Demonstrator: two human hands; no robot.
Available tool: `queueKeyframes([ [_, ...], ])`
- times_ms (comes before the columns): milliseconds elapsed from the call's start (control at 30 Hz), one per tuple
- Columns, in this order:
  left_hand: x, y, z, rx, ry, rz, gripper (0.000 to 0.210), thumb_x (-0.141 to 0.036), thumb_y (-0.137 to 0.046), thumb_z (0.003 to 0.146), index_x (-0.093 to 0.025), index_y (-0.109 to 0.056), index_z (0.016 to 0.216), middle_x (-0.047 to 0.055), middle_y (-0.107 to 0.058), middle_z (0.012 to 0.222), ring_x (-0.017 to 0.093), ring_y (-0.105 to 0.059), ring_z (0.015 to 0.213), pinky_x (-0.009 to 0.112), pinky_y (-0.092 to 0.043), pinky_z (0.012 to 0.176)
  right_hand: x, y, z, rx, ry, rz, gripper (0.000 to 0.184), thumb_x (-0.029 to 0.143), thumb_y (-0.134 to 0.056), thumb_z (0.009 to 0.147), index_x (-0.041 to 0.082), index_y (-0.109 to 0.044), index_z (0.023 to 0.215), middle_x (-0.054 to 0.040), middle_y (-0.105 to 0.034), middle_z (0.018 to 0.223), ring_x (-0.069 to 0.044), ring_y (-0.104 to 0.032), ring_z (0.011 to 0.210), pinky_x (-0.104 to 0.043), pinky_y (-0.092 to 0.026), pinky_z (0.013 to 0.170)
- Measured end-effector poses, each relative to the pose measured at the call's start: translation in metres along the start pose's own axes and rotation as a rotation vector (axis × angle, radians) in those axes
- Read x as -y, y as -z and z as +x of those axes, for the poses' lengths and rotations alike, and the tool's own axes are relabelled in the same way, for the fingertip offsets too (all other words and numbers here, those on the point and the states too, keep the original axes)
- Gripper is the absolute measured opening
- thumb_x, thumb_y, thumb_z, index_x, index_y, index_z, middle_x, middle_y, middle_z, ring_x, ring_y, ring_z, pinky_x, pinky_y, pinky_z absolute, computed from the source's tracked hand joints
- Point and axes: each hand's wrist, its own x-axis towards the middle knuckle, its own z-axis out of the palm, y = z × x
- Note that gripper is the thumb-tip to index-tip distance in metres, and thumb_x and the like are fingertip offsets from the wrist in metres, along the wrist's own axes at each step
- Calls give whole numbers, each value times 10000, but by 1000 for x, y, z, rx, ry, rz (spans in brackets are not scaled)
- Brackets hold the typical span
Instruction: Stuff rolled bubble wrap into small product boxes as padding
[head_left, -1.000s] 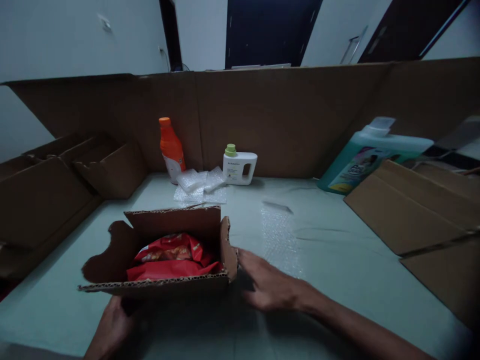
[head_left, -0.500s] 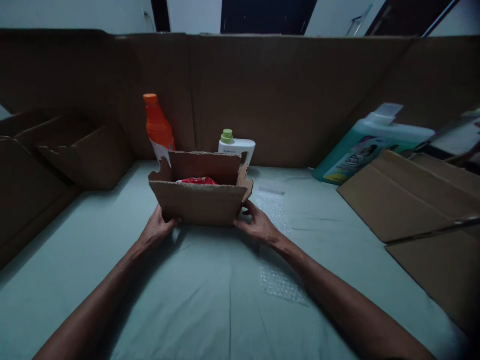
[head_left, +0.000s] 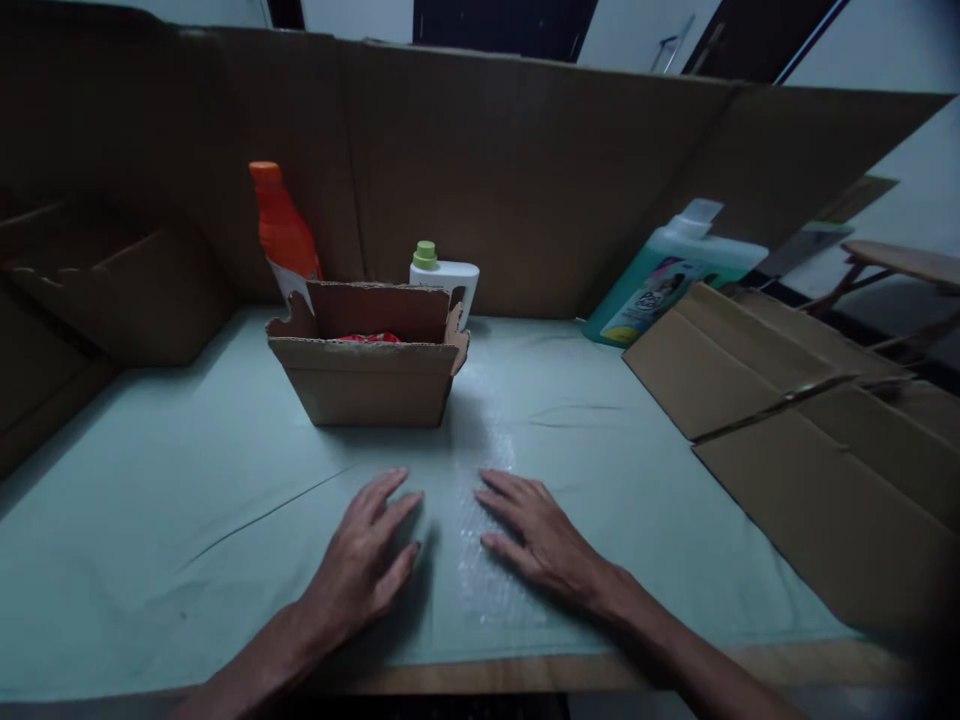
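letting go: cardboard box, now standing unheld, apparently placed
left hand: drawn back, empty, fingers spread
right hand: likewise empty, fingers loosely spread over bubble wrap

The left grip and right grip have let go of the cardboard box and drawn back, spread, toward the near edge of the bench, leaving the box standing free beyond them

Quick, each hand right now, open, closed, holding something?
Left hand: open, holding nothing, in front of the box.
Right hand: open, holding nothing, by the bubble wrap.
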Motion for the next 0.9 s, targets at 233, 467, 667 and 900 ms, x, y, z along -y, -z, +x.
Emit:
queueKeyframes([
  [233, -28, -27, 32, 255, -92, 37, 444, -193, -583, 908, -168, -565, 1350, 185, -534, 1489, 337, -484, 1398, 558, -472, 1118, -9, 2, -20, -180, 74, 40, 424, 358, -482, 1030, 244, -575, 1428, -110, -564, 1498, -269, -519, 1380, -507, -452, 1109],
  [467, -39, -56, 24, 483, -93, 162, 617, -420, -677, 888, -145, -543, 1424, 223, -436, 1576, 403, -374, 1483, 622, -322, 1203, -47, 1, 94, -148, 105, -166, 480, 322, -467, 1010, 153, -549, 1452, -146, -521, 1532, -270, -464, 1429, -454, -402, 1153],
  [667, -36, -54, 21, 496, -77, 147, 634, -437, -664, 894, -174, -519, 1453, 200, -402, 1606, 381, -322, 1518, 616, -294, 1216, -108, 38, 161, -220, -54, -192, 436, 334, -422, 1021, 165, -602, 1380, -185, -542, 1502, -358, -454, 1418, -588, -338, 1144],
  [900, -30, -45, 20, 497, -44, 31, 542, -461, -546, 980, -197, -507, 1452, 165, -356, 1639, 340, -301, 1532, 614, -267, 1226, -74, 26, -2, -71, 179, -19, 411, 284, -554, 973, 283, -608, 1380, -65, -624, 1436, -244, -569, 1318, -468, -461, 1087],
])
